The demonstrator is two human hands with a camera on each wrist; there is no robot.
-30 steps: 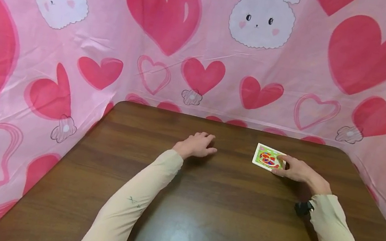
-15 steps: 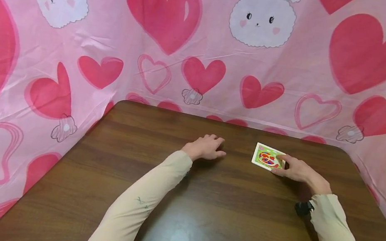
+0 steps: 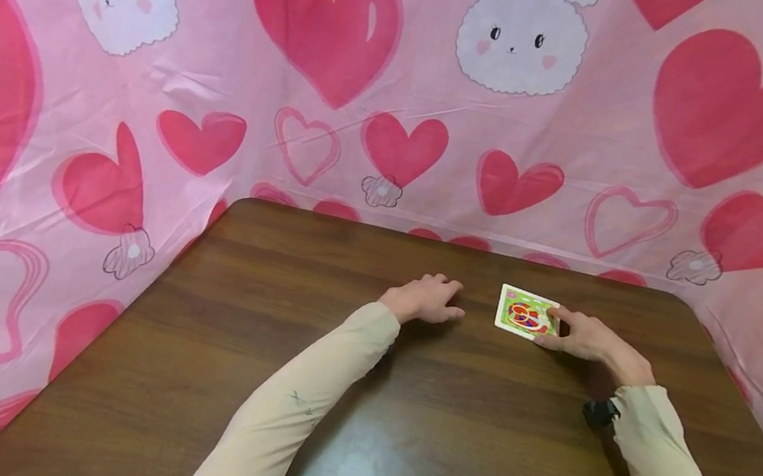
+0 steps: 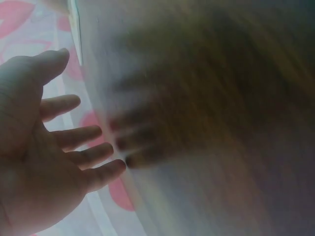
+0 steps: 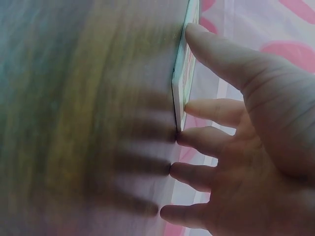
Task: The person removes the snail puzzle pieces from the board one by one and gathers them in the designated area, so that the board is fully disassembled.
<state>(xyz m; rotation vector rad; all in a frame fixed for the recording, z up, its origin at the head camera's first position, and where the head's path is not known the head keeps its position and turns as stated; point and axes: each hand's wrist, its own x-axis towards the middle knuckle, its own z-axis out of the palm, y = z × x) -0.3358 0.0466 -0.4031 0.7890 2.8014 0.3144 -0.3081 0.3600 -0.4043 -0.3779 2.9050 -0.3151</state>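
A thin square board [image 3: 520, 317] with a white border and a colourful picture on green lies flat on the brown table. My right hand [image 3: 583, 335] touches its right side. In the right wrist view, the thumb and index fingertips [image 5: 187, 105] rest on the board [image 5: 183, 81], while the other fingers reach down beside it to the tabletop. To the left of the board, my left hand [image 3: 426, 298] is held low over the table, fingers spread and holding nothing. The left wrist view shows its fingers [image 4: 106, 174] stretched out, with the board's edge [image 4: 75, 32] beyond the thumb.
The brown wooden table [image 3: 438, 447] has rounded far corners. Pink cloth [image 3: 419, 94] printed with hearts and rabbits hangs behind it and along both sides. A black strapped device [image 3: 599, 412] sits on the right wrist.
My left hand has moved steadily right, closer to the board. The board has shifted slightly left and turned a little under the right hand's fingertips; the right arm has hardly moved.
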